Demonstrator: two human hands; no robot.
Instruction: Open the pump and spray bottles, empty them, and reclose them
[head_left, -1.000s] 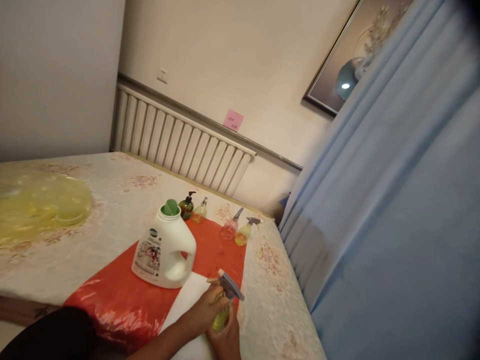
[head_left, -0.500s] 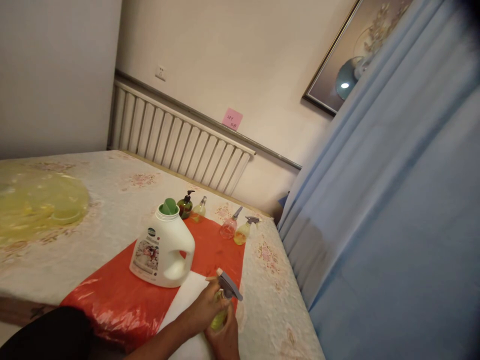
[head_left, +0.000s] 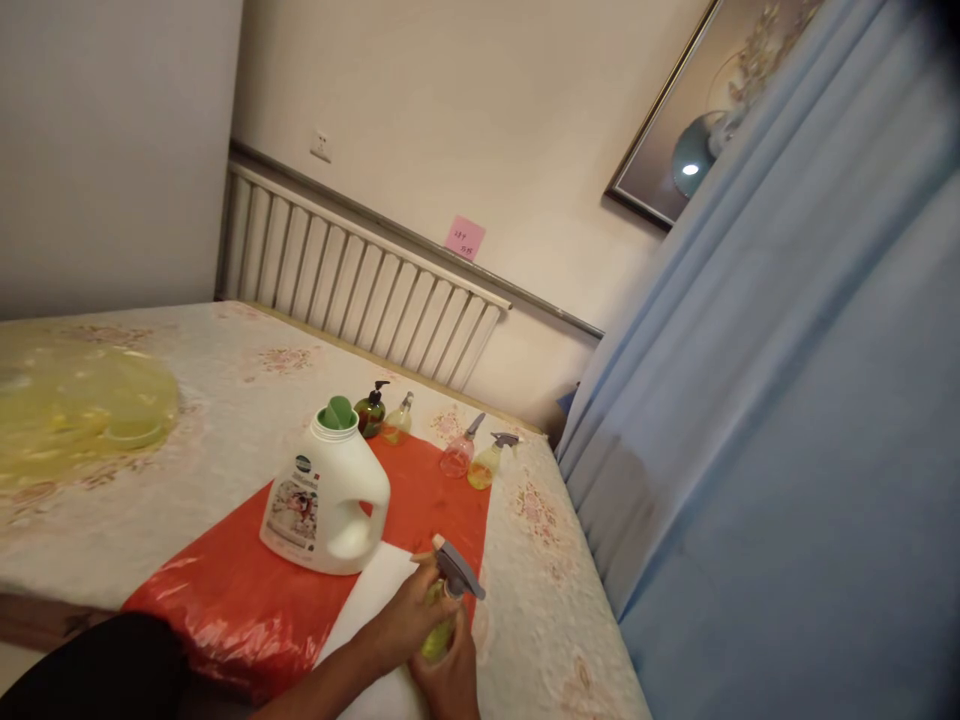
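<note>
Both hands are on a yellow-green spray bottle [head_left: 435, 640] with a grey trigger head, at the lower middle of the view. My left hand [head_left: 411, 612] is closed around its neck, just under the head. Lower down, my right hand [head_left: 450, 672] wraps the body from the right. The bottle's base is hidden. Under the hands lies a white sheet [head_left: 367, 600], partly over a red plastic sheet [head_left: 232, 590]. To the left of the hands stands a large white jug [head_left: 337, 500] with a green spout in its uncapped neck.
Behind the jug stand a dark green pump bottle [head_left: 370, 412], a pale yellow bottle [head_left: 397, 424], a pink spray bottle [head_left: 456, 458] and a yellow spray bottle [head_left: 484, 466]. A yellow plastic bag [head_left: 82, 400] lies left on the flowered cover [head_left: 217, 400]. A blue curtain [head_left: 750, 450] hangs right.
</note>
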